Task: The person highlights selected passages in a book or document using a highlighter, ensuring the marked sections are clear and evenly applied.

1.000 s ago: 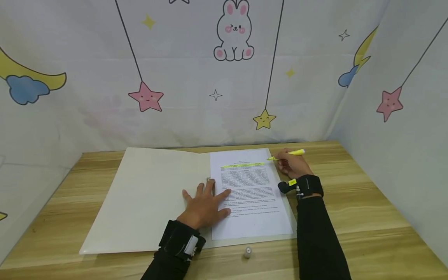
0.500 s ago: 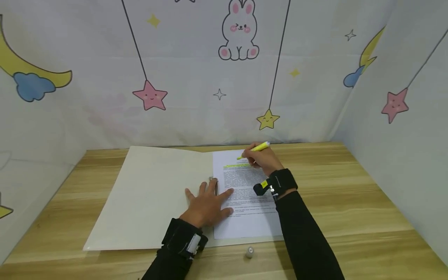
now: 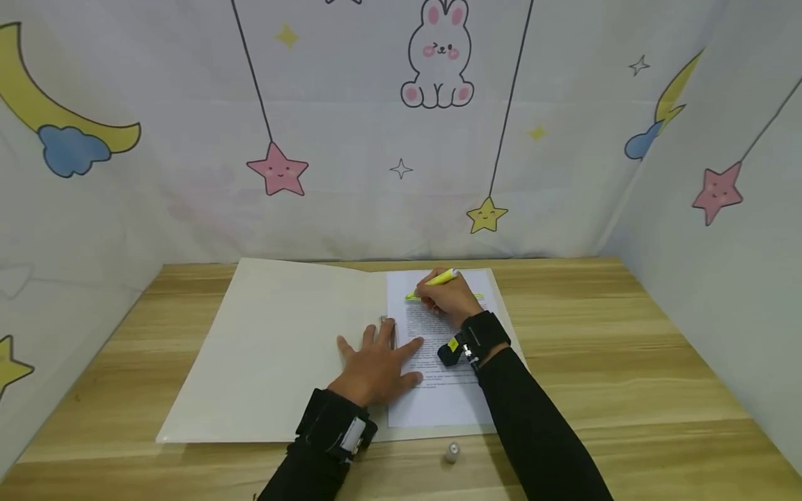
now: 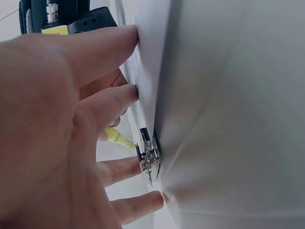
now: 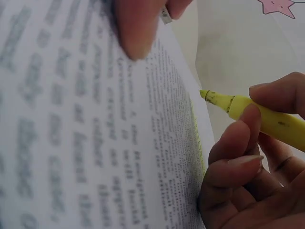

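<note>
My right hand pinches a yellow highlighter between thumb and fingers, its uncapped tip at the left end of the top text lines. In the right wrist view, the highlighter points toward the page beside a yellow-marked line. The printed sheet lies on the right side of an open white folder. My left hand rests with spread fingers across the sheet's left edge and the folder's middle. Close to those fingertips, a metal clip shows in the left wrist view.
A small grey cap stands on the wooden table just in front of the folder. Behind the table hangs a white curtain printed with a rabbit, stars and moons.
My right hand has carried the highlighter from the sheet's right edge leftward over the page, then down to the start of the text. My left hand stays put; the view has shifted slightly.
</note>
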`<control>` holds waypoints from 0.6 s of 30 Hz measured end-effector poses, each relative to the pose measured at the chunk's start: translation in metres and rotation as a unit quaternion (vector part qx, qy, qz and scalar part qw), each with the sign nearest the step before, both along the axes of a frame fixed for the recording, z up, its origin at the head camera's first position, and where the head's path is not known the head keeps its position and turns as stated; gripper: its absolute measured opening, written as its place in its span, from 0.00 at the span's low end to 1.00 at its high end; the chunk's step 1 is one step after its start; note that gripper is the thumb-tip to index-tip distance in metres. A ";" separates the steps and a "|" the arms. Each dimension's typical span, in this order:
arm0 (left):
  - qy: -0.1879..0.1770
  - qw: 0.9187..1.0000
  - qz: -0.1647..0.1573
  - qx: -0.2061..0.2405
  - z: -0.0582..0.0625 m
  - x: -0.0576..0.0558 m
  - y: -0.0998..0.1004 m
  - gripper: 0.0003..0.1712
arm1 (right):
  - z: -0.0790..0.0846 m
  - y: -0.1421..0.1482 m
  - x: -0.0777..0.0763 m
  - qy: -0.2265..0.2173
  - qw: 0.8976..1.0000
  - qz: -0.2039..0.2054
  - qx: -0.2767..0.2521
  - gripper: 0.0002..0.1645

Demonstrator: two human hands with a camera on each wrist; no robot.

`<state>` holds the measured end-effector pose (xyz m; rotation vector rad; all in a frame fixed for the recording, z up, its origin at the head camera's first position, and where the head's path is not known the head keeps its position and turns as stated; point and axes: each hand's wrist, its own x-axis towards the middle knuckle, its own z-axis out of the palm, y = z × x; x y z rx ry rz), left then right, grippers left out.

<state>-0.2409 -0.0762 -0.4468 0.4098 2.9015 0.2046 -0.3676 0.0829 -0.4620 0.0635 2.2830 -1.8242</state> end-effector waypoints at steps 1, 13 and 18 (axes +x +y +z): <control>0.000 1.000 -0.001 0.001 0.000 0.000 0.000 0.34 | 0.000 -0.001 0.000 0.001 1.000 -0.002 0.005 0.05; 0.005 1.000 -0.003 0.007 0.001 0.000 -0.001 0.34 | -0.002 -0.003 0.002 0.012 0.999 -0.005 0.031 0.06; 0.003 1.000 -0.003 0.005 0.000 -0.001 -0.001 0.34 | -0.003 -0.005 0.001 0.018 0.999 0.001 0.049 0.06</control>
